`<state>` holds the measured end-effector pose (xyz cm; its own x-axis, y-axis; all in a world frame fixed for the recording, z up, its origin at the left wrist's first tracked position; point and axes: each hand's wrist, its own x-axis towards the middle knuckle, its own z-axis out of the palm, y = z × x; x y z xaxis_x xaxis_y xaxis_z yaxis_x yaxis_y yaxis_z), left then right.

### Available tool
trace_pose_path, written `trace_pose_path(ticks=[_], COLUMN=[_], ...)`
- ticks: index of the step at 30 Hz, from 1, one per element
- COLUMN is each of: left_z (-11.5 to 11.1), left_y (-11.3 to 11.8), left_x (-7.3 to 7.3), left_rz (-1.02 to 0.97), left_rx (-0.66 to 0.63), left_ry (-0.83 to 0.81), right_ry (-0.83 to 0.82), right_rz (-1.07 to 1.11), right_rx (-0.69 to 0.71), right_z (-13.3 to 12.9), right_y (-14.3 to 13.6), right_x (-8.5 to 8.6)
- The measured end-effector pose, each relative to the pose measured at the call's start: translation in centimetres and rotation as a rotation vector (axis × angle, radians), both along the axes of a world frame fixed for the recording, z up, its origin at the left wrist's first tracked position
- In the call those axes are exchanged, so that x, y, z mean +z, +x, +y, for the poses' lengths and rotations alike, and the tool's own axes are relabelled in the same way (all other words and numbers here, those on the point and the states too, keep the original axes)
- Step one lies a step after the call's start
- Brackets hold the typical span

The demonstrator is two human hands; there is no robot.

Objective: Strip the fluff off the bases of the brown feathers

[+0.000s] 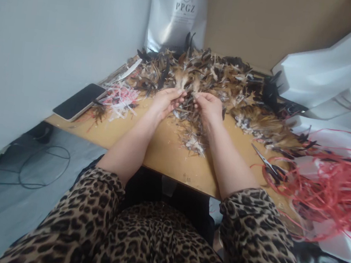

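Observation:
My left hand [167, 101] is closed in a pinch on a light brown feather tuft [180, 77] with a pale fluffy base. Close by on the right, my right hand [209, 105] pinches a smaller tan feather [196, 84] between thumb and fingers. Both hands are just above the near edge of a wide heap of brown, black and white feathers [223, 75]. Below and between my wrists lies a scatter of grey and white fluff [194, 143] on the tan tabletop [167, 147].
A phone [79, 102] lies at the table's left edge, beside pink and white strips [120, 99]. Scissors [269, 164] rest at right, next to tangled red strips [340, 194]. Brown feathers [267, 125] are bunched behind them. A silver bag [177, 16] stands at the back.

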<state>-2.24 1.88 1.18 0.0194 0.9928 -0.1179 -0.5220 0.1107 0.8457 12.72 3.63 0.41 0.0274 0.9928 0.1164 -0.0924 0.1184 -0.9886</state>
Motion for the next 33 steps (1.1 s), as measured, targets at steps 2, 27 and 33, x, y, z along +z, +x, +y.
trace_pose_path(ticks=[2, 27, 33], left_z=[-0.2, -0.6, -0.6], left_y=[0.3, 0.4, 0.7], left_x=[0.0, -0.1, -0.2], left_rz=[0.01, 0.039, 0.091], left_rx=[-0.038, -0.184, -0.146], left_ry=[-0.007, 0.116, 0.176], right_ry=[-0.018, -0.525, -0.492], right_rz=[0.004, 0.457, 0.355], right_rx=[0.02, 0.699, 0.621], right_z=[-0.6, -1.7, -1.6], right_y=[-0.4, 0.4, 0.1], right_x=[0.4, 1.4, 1.2])
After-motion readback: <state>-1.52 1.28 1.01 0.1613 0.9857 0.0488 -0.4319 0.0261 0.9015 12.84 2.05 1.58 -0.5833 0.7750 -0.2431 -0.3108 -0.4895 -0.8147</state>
